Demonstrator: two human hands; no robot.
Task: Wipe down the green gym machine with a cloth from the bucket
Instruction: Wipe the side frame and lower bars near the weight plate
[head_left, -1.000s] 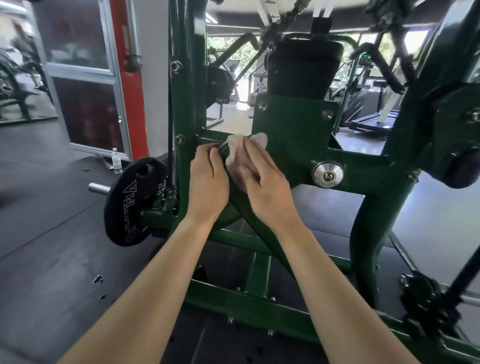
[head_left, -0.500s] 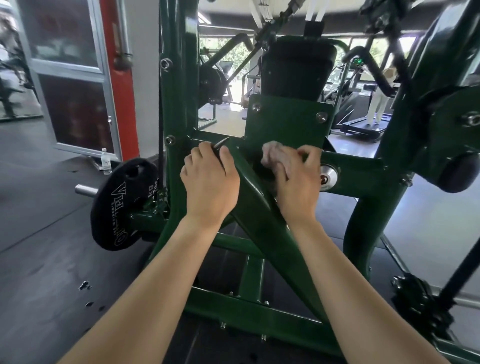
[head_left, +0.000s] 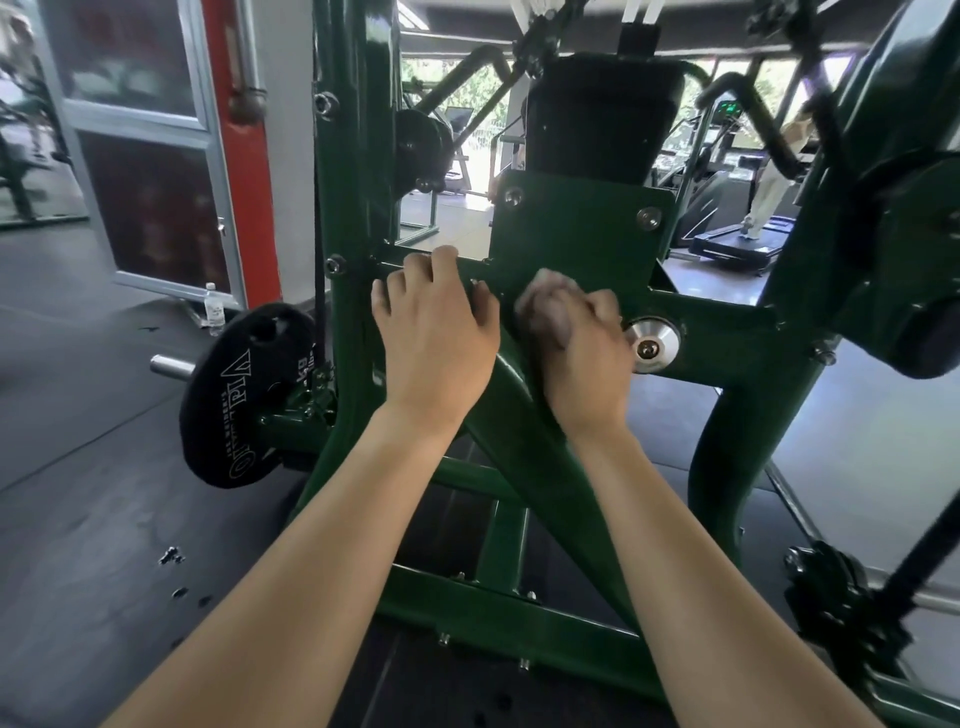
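Rightward off the diagonal brace (head_left: 519, 415) goes the cloth (head_left: 545, 304) — our right hand (head_left: 584, 348) now wads it in curled fingers against the green machine (head_left: 571, 228), just beside the silver cap (head_left: 652, 343). Our left hand (head_left: 436, 332) hooks over the crossbar (head_left: 382, 270). Soft and light, the cloth likely handles best bunched — the frame looks rigid.

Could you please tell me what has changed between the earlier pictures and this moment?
The right hand, gripping the cloth, slid right along the frame of the green machine, from the top of the slanted bar to beside the silver cap. Nothing was taken up or let go. The left hand kept its grip on the frame, and the weight plate stayed put.
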